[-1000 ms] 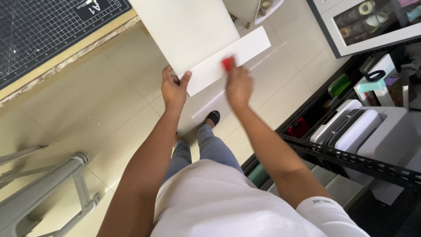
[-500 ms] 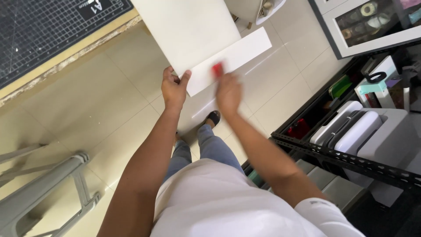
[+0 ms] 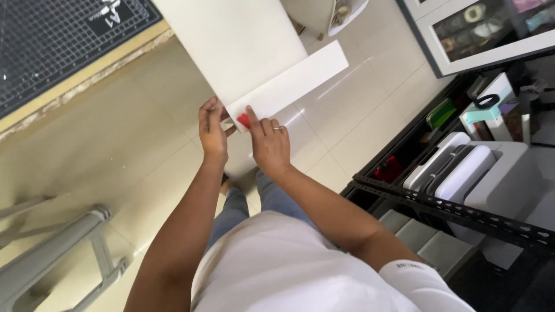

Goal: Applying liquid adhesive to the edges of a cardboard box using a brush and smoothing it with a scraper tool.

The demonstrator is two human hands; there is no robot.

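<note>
I hold a large white sheet (image 3: 237,40) out over the floor, with a long narrow flap (image 3: 295,81) folded along its near edge. My left hand (image 3: 213,130) grips the sheet's near left corner. My right hand (image 3: 269,144) presses a small red tool (image 3: 243,120) onto the fold, right beside the left hand's fingers. Most of the red tool is hidden under my fingers. A ring shows on the right hand.
A dark gridded cutting mat (image 3: 52,40) lies on a table at the upper left. A grey metal step frame (image 3: 58,260) stands at the lower left. On the right is a black metal shelf (image 3: 462,214) holding white machines (image 3: 457,167), with a glass-fronted cabinet (image 3: 480,34) beyond.
My right hand has slid the red tool leftward along the fold, from the flap's middle to the corner by my left hand. The left hand has kept its grip.
</note>
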